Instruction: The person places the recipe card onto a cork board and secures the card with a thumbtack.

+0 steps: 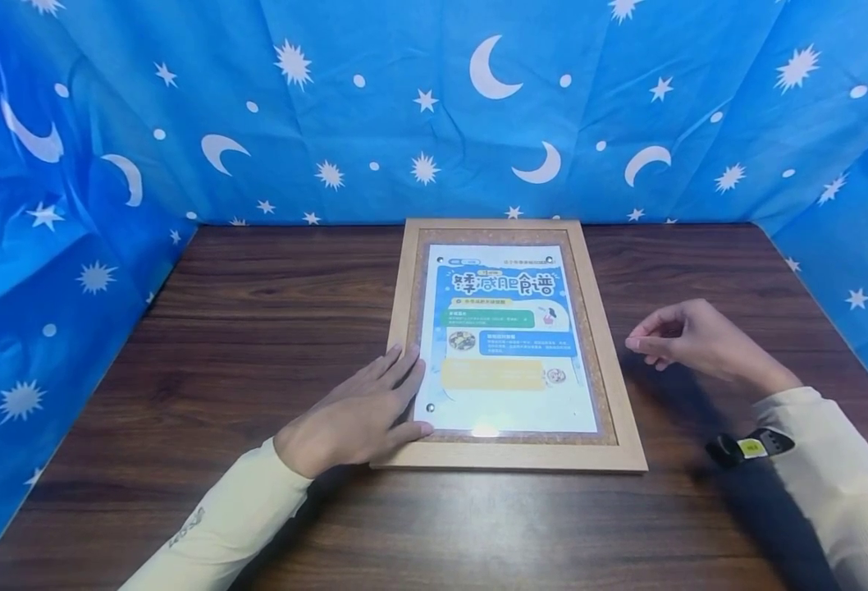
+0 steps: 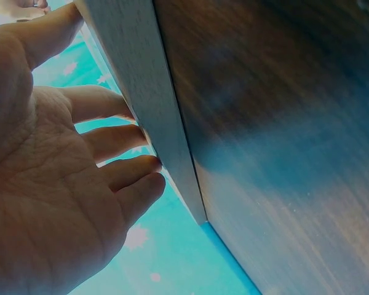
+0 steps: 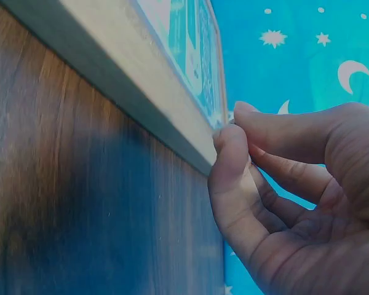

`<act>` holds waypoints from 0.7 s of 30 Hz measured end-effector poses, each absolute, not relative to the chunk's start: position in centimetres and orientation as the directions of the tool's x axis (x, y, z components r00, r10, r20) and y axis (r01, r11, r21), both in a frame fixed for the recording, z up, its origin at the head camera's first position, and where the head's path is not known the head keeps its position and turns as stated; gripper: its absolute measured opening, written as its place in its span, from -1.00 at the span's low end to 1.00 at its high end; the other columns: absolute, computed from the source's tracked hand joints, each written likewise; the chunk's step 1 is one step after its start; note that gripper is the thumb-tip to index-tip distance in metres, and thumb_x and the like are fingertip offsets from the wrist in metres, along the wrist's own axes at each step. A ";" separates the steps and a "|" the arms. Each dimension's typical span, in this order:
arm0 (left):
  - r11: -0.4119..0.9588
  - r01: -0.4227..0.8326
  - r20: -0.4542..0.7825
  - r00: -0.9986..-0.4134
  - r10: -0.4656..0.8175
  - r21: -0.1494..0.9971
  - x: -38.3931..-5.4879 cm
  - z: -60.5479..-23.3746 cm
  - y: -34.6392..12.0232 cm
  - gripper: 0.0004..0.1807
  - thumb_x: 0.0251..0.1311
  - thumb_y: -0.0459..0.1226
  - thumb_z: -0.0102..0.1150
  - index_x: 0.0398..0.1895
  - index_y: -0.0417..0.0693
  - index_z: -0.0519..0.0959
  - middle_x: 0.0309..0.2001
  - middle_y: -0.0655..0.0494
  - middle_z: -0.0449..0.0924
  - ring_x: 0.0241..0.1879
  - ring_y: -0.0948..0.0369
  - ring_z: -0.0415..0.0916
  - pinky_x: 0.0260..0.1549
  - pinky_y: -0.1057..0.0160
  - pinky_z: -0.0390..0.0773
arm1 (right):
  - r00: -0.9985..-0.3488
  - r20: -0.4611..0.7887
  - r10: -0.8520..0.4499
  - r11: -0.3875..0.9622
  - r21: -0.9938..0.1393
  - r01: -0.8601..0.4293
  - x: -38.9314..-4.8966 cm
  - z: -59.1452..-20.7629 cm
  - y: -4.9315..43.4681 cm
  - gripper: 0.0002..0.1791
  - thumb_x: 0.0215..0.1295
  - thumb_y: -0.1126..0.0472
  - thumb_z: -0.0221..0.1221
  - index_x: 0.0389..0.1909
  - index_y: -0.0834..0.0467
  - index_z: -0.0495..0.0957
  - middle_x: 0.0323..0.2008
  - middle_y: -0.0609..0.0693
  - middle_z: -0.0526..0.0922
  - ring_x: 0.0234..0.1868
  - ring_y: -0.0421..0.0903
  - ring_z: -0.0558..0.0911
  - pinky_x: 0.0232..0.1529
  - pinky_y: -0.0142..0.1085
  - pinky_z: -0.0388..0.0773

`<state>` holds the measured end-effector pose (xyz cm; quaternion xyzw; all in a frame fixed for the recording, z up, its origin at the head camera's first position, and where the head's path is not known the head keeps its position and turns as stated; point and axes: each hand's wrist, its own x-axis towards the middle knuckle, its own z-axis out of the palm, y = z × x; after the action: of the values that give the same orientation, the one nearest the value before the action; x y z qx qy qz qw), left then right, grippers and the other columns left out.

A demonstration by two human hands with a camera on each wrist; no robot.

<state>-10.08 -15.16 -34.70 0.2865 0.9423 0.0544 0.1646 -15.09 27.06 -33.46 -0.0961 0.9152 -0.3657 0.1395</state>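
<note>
A printed sheet (image 1: pixel 511 410) lies on a cork board (image 1: pixel 434 238) inside a light wooden frame (image 1: pixel 508 457). Silver thumbtacks (image 1: pixel 430 408) sit at its two upper corners and lower left; a tiny dark dot marks the lower right. My left hand (image 1: pixel 360 406) rests on the frame's left side with spread fingers (image 2: pixel 101 104), its thumb reaching over the sheet's lower left. Right of the frame, my right hand (image 1: pixel 688 341) is raised above the table, thumb and index finger pinched together. A small grey thing, apparently a thumbtack (image 3: pixel 232 122), shows between those fingertips, mostly hidden.
The dark wood-grain table (image 1: pixel 257 287) carries the frame near its middle, reaching to the back edge. Blue cloth (image 1: pixel 375 107) with white moons and stars hangs behind and on both sides. A black wristband device (image 1: pixel 747 447) is on the right wrist.
</note>
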 end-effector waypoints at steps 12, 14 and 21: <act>0.833 0.514 -0.291 -0.781 0.553 0.204 -10.1 -34.7 -15.2 -0.13 0.48 0.14 -0.02 0.58 -0.26 0.08 0.61 -0.19 -0.14 0.59 -0.09 -0.25 0.51 -0.07 -0.08 | -0.937 -0.196 -0.289 0.667 -0.743 -0.050 -14.1 -33.1 24.8 -0.80 0.35 0.28 0.31 -0.12 0.34 0.70 -0.20 0.15 0.74 -0.33 -0.01 0.71 -0.21 -0.15 0.72; 0.831 0.516 -0.287 -0.780 0.556 0.208 -10.1 -34.7 -15.2 -0.14 0.48 0.14 -0.01 0.57 -0.27 0.09 0.61 -0.20 -0.13 0.59 -0.09 -0.25 0.51 -0.07 -0.08 | -0.936 -0.197 -0.290 0.668 -0.743 -0.050 -14.0 -33.0 24.5 -0.81 0.35 0.28 0.31 -0.13 0.34 0.70 -0.20 0.16 0.74 -0.34 -0.01 0.71 -0.22 -0.16 0.72; 0.823 0.529 -0.270 -0.777 0.568 0.208 -10.1 -34.8 -15.3 -0.13 0.47 0.14 -0.01 0.57 -0.28 0.09 0.60 -0.22 -0.11 0.59 -0.12 -0.23 0.51 -0.07 -0.07 | -0.928 -0.213 -0.306 0.682 -0.729 -0.057 -13.6 -32.8 23.4 -0.82 0.36 0.27 0.31 -0.14 0.31 0.70 -0.21 0.13 0.72 -0.36 -0.03 0.70 -0.24 -0.15 0.72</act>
<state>-10.14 -15.27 -34.80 0.2915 0.9408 0.0604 0.1621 -13.59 23.41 -32.81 -0.1006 0.9028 -0.3859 0.1610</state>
